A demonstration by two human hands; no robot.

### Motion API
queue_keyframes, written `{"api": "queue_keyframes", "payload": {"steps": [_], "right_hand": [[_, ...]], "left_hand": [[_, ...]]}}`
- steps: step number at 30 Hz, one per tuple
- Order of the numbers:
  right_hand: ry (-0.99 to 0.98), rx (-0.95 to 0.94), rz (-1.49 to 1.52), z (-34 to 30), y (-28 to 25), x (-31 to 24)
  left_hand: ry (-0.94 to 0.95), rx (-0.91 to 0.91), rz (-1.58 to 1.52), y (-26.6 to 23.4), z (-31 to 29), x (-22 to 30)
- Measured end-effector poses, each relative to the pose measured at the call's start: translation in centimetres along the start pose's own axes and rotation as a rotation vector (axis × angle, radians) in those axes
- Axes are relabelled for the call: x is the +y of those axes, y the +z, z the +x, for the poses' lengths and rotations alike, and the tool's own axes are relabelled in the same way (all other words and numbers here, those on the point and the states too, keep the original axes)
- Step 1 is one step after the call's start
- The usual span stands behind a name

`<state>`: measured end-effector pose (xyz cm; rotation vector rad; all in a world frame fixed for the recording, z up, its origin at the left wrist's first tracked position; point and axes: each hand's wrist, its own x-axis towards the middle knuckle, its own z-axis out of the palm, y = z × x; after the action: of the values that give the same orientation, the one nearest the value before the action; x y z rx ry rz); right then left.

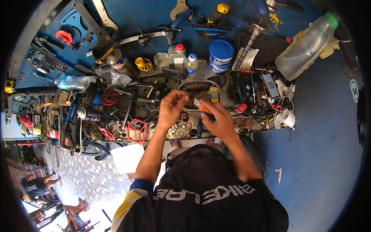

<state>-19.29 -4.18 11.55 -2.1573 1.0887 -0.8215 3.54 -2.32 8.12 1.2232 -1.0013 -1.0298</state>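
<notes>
Both my hands are raised over the middle of a cluttered workbench, close together above an oval metal tray (199, 81). My left hand (171, 108) is closed, thumb and forefinger pinched at a small dark piece too small to name. In my right hand (221, 119) is a tool with an orange and dark blue handle (206, 110); its kind is partly hidden by the fingers. A small whitish bit (197, 103) shows beside that handle, towards my left fingertips. Inside the tray lie small parts, among them a yellow-and-grey piece (214, 94).
A red chainring (110, 98) and red pedal (137, 130) lie left. Behind the tray stand a red-capped grey bottle (176, 58), a blue-capped bottle (191, 65) and blue tubs (221, 56). To the right are a phone (270, 86) and white cup (288, 117). People appear lower left.
</notes>
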Motion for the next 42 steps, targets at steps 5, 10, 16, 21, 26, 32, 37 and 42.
{"api": "queue_keyframes", "payload": {"steps": [5,10,16,21,26,32,37,42], "right_hand": [[-0.008,-0.184,0.152,2.1,-4.0,-0.8],[-0.029,-0.299,0.050,4.1,-6.2,-2.7],[-0.151,-0.287,-0.153,5.2,-7.2,-3.3],[-0.131,-0.306,-0.165,5.6,-7.1,-3.4],[-0.139,-0.308,-0.159,5.6,-6.7,-3.1],[-0.104,-0.323,-0.303,5.5,-6.5,-3.9],[-0.078,-0.381,-0.305,6.0,-6.9,-4.3],[-0.098,-0.410,-0.266,6.3,-7.1,-3.8]], "left_hand": [[0.018,-0.085,0.131,-1.2,0.3,3.0],[0.012,-0.190,0.049,-2.0,0.4,3.6],[-0.035,-0.221,-0.095,-1.6,0.3,4.5],[-0.050,-0.222,-0.157,-1.3,0.1,4.7],[-0.047,-0.218,-0.137,-1.4,0.0,4.5],[0.065,-0.181,0.174,-1.6,0.2,4.7],[0.038,-0.202,0.198,-1.6,0.3,5.4],[-0.062,-0.216,0.061,-1.7,0.3,5.1]]}}
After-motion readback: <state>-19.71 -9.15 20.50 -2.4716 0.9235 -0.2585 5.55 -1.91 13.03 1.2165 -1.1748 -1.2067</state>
